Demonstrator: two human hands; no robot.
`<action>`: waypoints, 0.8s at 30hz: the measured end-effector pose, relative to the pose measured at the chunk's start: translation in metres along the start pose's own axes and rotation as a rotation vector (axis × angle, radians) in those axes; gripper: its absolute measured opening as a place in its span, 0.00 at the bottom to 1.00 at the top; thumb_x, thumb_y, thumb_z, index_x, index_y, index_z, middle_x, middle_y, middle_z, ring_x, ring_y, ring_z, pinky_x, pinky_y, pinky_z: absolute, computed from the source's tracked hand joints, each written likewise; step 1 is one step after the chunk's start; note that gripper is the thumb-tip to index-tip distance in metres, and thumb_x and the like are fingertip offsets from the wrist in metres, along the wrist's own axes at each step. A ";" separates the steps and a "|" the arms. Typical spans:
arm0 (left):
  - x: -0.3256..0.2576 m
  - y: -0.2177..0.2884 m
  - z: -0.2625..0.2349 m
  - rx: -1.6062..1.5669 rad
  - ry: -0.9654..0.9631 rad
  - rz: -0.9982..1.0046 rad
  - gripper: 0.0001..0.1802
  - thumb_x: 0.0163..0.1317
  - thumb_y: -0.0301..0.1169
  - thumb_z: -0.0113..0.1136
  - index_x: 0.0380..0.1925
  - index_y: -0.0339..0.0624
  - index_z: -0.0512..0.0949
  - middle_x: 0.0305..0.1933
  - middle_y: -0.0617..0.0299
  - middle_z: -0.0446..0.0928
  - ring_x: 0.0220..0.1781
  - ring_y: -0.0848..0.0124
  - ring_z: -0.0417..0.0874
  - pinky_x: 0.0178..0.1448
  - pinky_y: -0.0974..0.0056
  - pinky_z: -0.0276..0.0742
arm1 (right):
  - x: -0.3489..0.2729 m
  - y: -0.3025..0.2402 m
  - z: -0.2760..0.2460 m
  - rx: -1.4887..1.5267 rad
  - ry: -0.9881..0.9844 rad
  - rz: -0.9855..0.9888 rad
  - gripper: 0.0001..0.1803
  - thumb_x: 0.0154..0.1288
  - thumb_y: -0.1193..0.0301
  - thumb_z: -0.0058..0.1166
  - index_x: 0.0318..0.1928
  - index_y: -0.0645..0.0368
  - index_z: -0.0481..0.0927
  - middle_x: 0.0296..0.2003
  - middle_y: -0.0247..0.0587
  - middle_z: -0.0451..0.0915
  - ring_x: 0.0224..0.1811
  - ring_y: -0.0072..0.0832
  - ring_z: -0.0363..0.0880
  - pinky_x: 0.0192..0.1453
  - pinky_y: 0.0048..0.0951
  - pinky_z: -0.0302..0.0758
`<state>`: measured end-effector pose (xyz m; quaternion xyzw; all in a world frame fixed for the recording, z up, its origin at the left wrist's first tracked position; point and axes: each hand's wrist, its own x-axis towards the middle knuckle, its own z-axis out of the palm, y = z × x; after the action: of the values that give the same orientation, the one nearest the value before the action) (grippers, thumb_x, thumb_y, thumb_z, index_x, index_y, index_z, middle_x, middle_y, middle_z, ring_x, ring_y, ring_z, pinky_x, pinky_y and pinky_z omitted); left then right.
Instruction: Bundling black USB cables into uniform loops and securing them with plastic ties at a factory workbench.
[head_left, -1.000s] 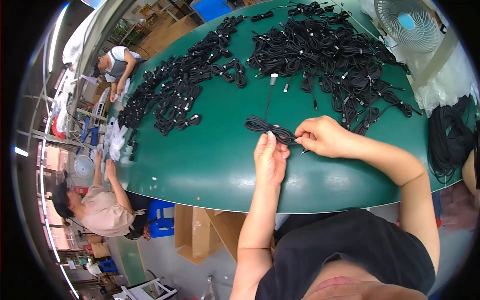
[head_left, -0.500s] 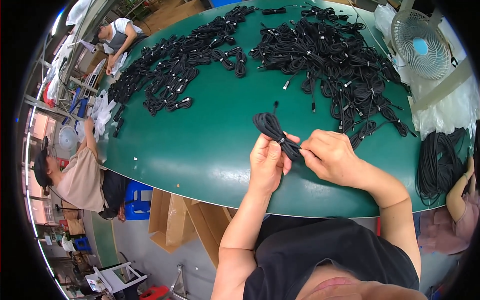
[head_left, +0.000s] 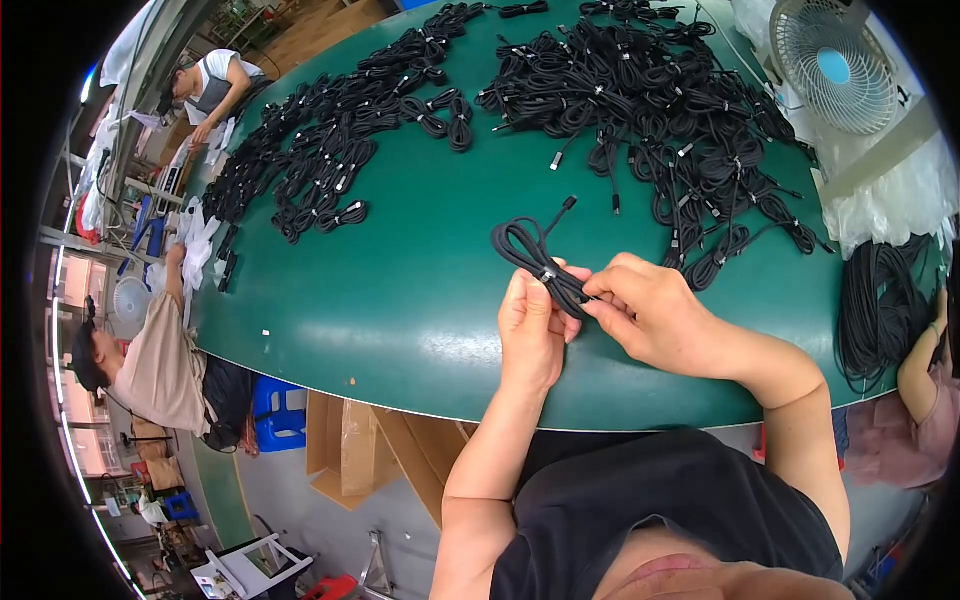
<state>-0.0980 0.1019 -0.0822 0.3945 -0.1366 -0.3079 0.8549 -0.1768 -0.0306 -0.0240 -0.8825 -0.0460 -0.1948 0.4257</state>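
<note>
A coiled black cable (head_left: 525, 247) with a tie round its middle is held up over the green table (head_left: 420, 290). My left hand (head_left: 532, 325) grips the bundle near the tie, thumb on top. With thumb and fingers pinched, my right hand (head_left: 645, 305) holds the near end of the same coil. One cable end with a black connector sticks out past the far loops. Beyond my hands, a big heap of tied black cables (head_left: 620, 90) covers the back right of the table, and a long spread of similar bundles (head_left: 330, 130) runs along the left.
A white fan (head_left: 833, 68) stands at the far right, with clear plastic bags (head_left: 885, 215) below it. Loops of black cable (head_left: 880, 310) hang near a co-worker's arm (head_left: 918, 375). Two people work along the left edge. Cardboard boxes (head_left: 345, 445) and a blue stool (head_left: 280, 412) are below the table edge.
The coil has turned in my hands, so its loops look wider and the loose connector end points further right. Both hands keep hold of it. The whole view has shifted slightly.
</note>
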 end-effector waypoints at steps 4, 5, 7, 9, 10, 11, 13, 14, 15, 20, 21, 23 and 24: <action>0.000 -0.004 -0.001 -0.052 -0.066 -0.038 0.18 0.66 0.42 0.46 0.43 0.38 0.69 0.35 0.61 0.75 0.26 0.78 0.73 0.27 0.75 0.69 | 0.007 0.004 0.001 0.116 0.026 0.026 0.07 0.52 0.80 0.56 0.33 0.67 0.74 0.28 0.49 0.74 0.26 0.42 0.77 0.27 0.34 0.74; 0.000 -0.004 0.001 -0.051 -0.067 -0.041 0.18 0.66 0.42 0.46 0.43 0.38 0.69 0.35 0.61 0.75 0.26 0.78 0.73 0.27 0.75 0.69 | 0.008 0.006 0.003 0.121 0.029 -0.018 0.08 0.51 0.77 0.58 0.33 0.65 0.76 0.28 0.47 0.73 0.26 0.39 0.77 0.26 0.33 0.74; -0.001 -0.004 0.005 -0.038 0.084 -0.041 0.18 0.66 0.42 0.46 0.44 0.37 0.69 0.36 0.60 0.75 0.33 0.75 0.76 0.37 0.71 0.74 | 0.005 0.004 0.001 -0.047 -0.063 -0.124 0.11 0.51 0.73 0.60 0.36 0.63 0.77 0.29 0.43 0.73 0.28 0.36 0.76 0.28 0.31 0.74; -0.002 -0.002 0.000 -0.084 0.064 -0.056 0.19 0.66 0.41 0.46 0.45 0.35 0.70 0.37 0.59 0.75 0.39 0.72 0.77 0.44 0.68 0.74 | 0.005 0.003 -0.003 -0.127 -0.080 -0.176 0.12 0.50 0.71 0.61 0.37 0.62 0.78 0.31 0.42 0.72 0.29 0.34 0.75 0.29 0.31 0.74; -0.002 -0.001 -0.001 -0.135 0.059 -0.108 0.19 0.66 0.41 0.45 0.45 0.35 0.70 0.36 0.58 0.75 0.38 0.72 0.77 0.43 0.68 0.75 | 0.004 0.002 -0.005 -0.207 -0.098 -0.229 0.14 0.50 0.69 0.61 0.37 0.61 0.78 0.32 0.41 0.72 0.31 0.33 0.75 0.31 0.31 0.74; -0.002 -0.001 -0.001 -0.187 0.054 -0.159 0.19 0.67 0.41 0.45 0.44 0.34 0.70 0.36 0.58 0.75 0.37 0.71 0.77 0.43 0.68 0.75 | 0.005 0.003 -0.008 -0.207 -0.098 -0.228 0.14 0.50 0.69 0.61 0.37 0.61 0.78 0.32 0.41 0.72 0.31 0.33 0.75 0.31 0.31 0.74; -0.004 0.005 0.009 -0.191 0.156 -0.186 0.22 0.67 0.43 0.42 0.44 0.32 0.70 0.32 0.56 0.75 0.29 0.71 0.77 0.32 0.69 0.75 | 0.012 0.009 -0.017 -0.182 0.143 -0.136 0.17 0.50 0.65 0.62 0.39 0.62 0.77 0.34 0.42 0.72 0.36 0.34 0.75 0.36 0.31 0.74; -0.004 0.007 0.002 -0.180 0.014 -0.237 0.23 0.67 0.44 0.40 0.44 0.32 0.70 0.29 0.56 0.75 0.23 0.71 0.75 0.25 0.70 0.71 | 0.020 0.013 -0.022 -0.221 0.233 -0.216 0.20 0.51 0.63 0.62 0.42 0.62 0.76 0.37 0.44 0.72 0.37 0.36 0.75 0.37 0.30 0.74; -0.003 0.006 -0.002 -0.169 -0.137 -0.293 0.24 0.68 0.46 0.39 0.44 0.32 0.70 0.26 0.55 0.75 0.17 0.72 0.73 0.18 0.72 0.67 | 0.027 0.015 -0.029 -0.253 0.232 -0.278 0.21 0.52 0.63 0.60 0.44 0.62 0.75 0.42 0.47 0.72 0.39 0.39 0.75 0.37 0.30 0.74; -0.008 0.006 0.007 -0.056 -0.106 -0.387 0.27 0.67 0.49 0.36 0.47 0.33 0.66 0.23 0.49 0.75 0.11 0.72 0.69 0.12 0.73 0.60 | 0.034 0.034 -0.015 0.230 -0.042 -0.047 0.15 0.59 0.62 0.55 0.35 0.64 0.78 0.27 0.44 0.77 0.28 0.30 0.77 0.31 0.28 0.73; -0.008 0.006 0.004 -0.011 -0.119 -0.343 0.29 0.67 0.50 0.36 0.48 0.32 0.65 0.26 0.47 0.75 0.13 0.72 0.70 0.13 0.73 0.61 | 0.033 0.037 -0.010 0.188 0.026 -0.048 0.16 0.60 0.62 0.55 0.29 0.65 0.78 0.24 0.43 0.76 0.25 0.30 0.76 0.28 0.28 0.72; -0.008 0.006 0.006 0.089 -0.149 -0.241 0.28 0.66 0.50 0.38 0.47 0.31 0.67 0.32 0.47 0.76 0.18 0.72 0.73 0.17 0.74 0.65 | 0.031 0.036 -0.010 0.073 0.076 0.015 0.16 0.59 0.62 0.56 0.25 0.65 0.77 0.19 0.42 0.74 0.21 0.29 0.74 0.24 0.28 0.70; -0.010 0.008 0.010 0.130 -0.149 -0.223 0.25 0.67 0.47 0.39 0.46 0.33 0.68 0.29 0.52 0.75 0.17 0.76 0.70 0.17 0.75 0.63 | 0.031 0.037 -0.007 0.104 0.143 0.003 0.17 0.59 0.63 0.56 0.22 0.65 0.76 0.17 0.42 0.73 0.19 0.29 0.73 0.22 0.28 0.69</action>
<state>-0.1072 0.1066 -0.0694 0.4379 -0.1747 -0.4200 0.7755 -0.1414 -0.0619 -0.0360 -0.8431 -0.0242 -0.2539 0.4734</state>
